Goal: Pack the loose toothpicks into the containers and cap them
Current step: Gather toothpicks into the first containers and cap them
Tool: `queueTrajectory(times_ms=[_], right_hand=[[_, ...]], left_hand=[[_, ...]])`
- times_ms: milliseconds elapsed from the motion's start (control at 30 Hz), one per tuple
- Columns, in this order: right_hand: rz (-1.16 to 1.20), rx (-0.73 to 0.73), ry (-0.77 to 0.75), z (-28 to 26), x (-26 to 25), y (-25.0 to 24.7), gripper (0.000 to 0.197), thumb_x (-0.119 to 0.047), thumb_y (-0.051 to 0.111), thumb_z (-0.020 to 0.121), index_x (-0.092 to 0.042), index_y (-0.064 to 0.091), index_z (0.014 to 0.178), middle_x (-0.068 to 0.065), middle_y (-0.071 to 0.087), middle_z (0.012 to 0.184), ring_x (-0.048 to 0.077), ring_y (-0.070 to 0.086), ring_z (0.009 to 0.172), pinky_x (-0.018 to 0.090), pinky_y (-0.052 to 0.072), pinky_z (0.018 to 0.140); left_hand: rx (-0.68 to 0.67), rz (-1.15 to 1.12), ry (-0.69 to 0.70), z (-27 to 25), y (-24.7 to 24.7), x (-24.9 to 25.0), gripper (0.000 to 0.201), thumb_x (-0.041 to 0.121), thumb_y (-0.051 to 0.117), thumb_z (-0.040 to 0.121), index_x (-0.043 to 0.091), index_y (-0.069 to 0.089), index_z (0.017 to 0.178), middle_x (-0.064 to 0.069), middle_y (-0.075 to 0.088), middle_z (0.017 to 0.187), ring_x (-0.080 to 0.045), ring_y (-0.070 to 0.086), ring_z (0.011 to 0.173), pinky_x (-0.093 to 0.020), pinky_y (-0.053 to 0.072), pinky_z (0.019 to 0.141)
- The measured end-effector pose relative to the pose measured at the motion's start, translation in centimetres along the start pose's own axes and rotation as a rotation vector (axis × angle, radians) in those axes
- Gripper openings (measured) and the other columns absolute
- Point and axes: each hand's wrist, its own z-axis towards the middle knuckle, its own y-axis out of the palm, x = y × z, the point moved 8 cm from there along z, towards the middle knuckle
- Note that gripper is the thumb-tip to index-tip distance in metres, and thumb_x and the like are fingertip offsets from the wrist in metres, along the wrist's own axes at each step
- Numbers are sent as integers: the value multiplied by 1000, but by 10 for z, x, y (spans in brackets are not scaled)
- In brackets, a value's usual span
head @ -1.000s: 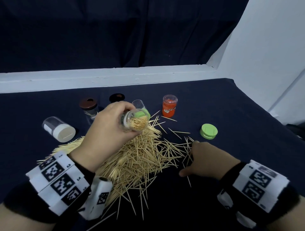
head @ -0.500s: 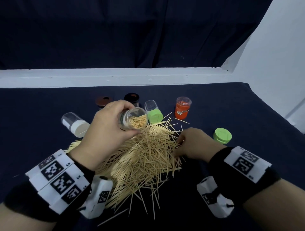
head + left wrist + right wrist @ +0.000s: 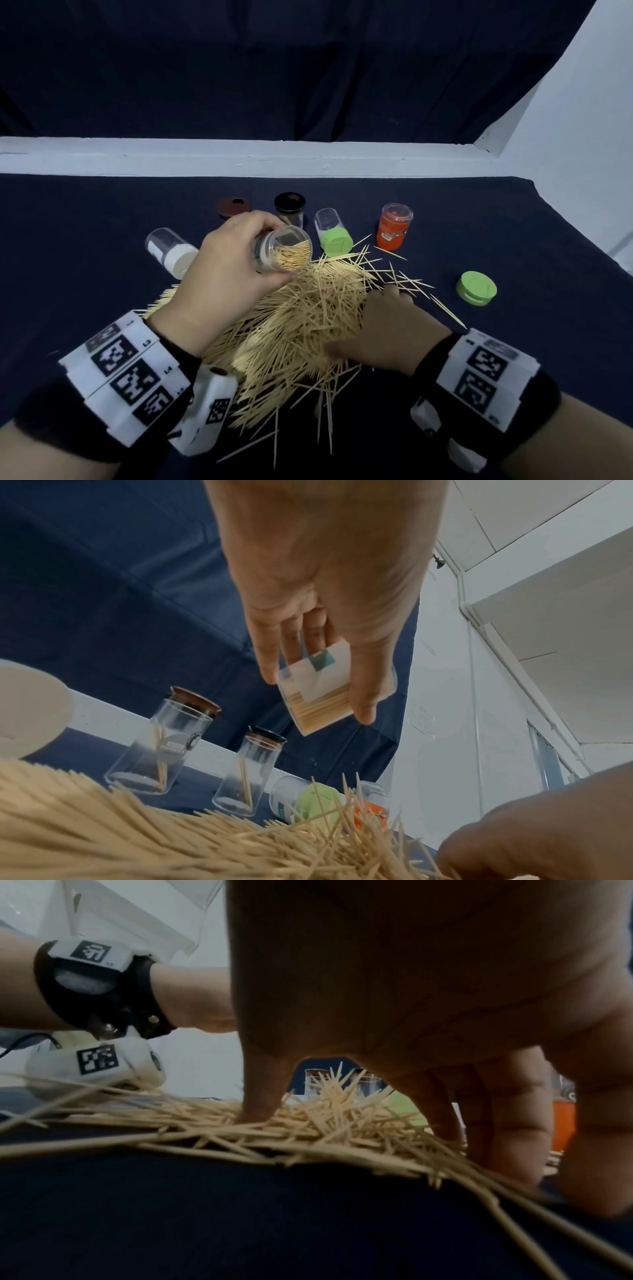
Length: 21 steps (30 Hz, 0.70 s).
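Note:
A big pile of loose toothpicks (image 3: 301, 318) lies on the dark cloth. My left hand (image 3: 253, 253) grips a clear uncapped container (image 3: 291, 253), tilted on its side above the pile's far edge and about half full of toothpicks; the left wrist view shows its label and my fingers round the container (image 3: 322, 696). My right hand (image 3: 373, 322) arches over the pile's right edge. Its thumb (image 3: 257, 1107) and fingertips (image 3: 445, 1123) press down on the toothpicks (image 3: 325, 1123), spread apart. A loose green cap (image 3: 476, 287) lies to the right.
Behind the pile lie a green-capped container (image 3: 334, 233) and a white-capped container (image 3: 171, 253). An orange container (image 3: 394, 228), a black-lidded jar (image 3: 289, 209) and a brown-lidded jar (image 3: 234, 206) stand there. Stray toothpicks (image 3: 411, 281) lie right of the pile.
My right hand has moved left from the scattered toothpicks onto the pile's right edge, pushing them in. My left hand keeps the tilted container in about the same place.

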Motion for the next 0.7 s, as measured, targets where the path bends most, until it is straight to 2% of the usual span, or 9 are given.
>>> queueTrajectory(times_ms=[100, 167, 300, 400, 467, 567, 633, 700], right_hand=[[40, 63, -11, 11, 6, -5, 71, -57, 59, 79, -8, 41, 127, 10, 42, 126, 30, 44, 118, 43, 42, 97], [33, 105, -26, 19, 11, -8, 55, -47, 58, 82, -9, 45, 118, 9, 50, 120, 29, 51, 110, 41, 46, 93], [17, 90, -29, 30, 18, -13, 41, -42, 60, 83, -12, 48, 108, 5, 54, 109, 26, 57, 98, 38, 50, 83], [-45, 117, -53, 33, 21, -20, 25, -40, 56, 84, -19, 48, 96, 4, 58, 107, 24, 57, 94, 39, 50, 82], [-99, 130, -34, 33, 26, -25, 31, -44, 54, 87, -20, 52, 106, 5, 55, 113, 25, 54, 102, 39, 46, 87], [-145, 169, 15, 26, 31, -34, 62, -62, 56, 81, -21, 48, 128, 5, 47, 126, 26, 46, 117, 43, 39, 94], [-178, 167, 28, 21, 31, -35, 78, -70, 59, 74, -19, 44, 131, 5, 43, 130, 26, 41, 121, 44, 37, 96], [-239, 127, 5, 20, 27, -28, 80, -71, 58, 74, -18, 43, 131, 6, 40, 133, 26, 35, 125, 46, 34, 99]], left_hand=[[-1, -4, -1, 0, 0, 1, 51, 27, 88, 60, 30, 58, 102, 21, 56, 98, 4, 55, 92, -15, 47, 78], [-3, -2, -7, -1, 0, 0, 51, 26, 88, 60, 29, 59, 102, 19, 56, 98, 4, 55, 92, -14, 47, 78], [-17, -3, -12, -2, 2, -2, 50, 24, 88, 61, 30, 59, 101, 21, 56, 96, 7, 54, 93, -6, 43, 74], [-23, 9, -16, -1, 2, -2, 50, 25, 88, 61, 30, 58, 101, 22, 55, 95, 8, 53, 93, -6, 42, 74], [-23, 5, -16, -1, 3, -2, 49, 25, 88, 62, 29, 59, 101, 20, 56, 96, 5, 54, 93, -9, 43, 76], [-17, -11, -19, 0, 2, -1, 50, 25, 88, 61, 27, 61, 102, 17, 58, 98, 1, 57, 92, -20, 49, 80], [-16, -15, -27, 0, 1, -1, 50, 25, 88, 61, 26, 61, 102, 15, 58, 99, 0, 57, 91, -24, 50, 81], [-18, -23, -28, 0, 2, 0, 49, 24, 88, 61, 26, 61, 102, 15, 59, 99, -1, 57, 92, -27, 51, 82]])
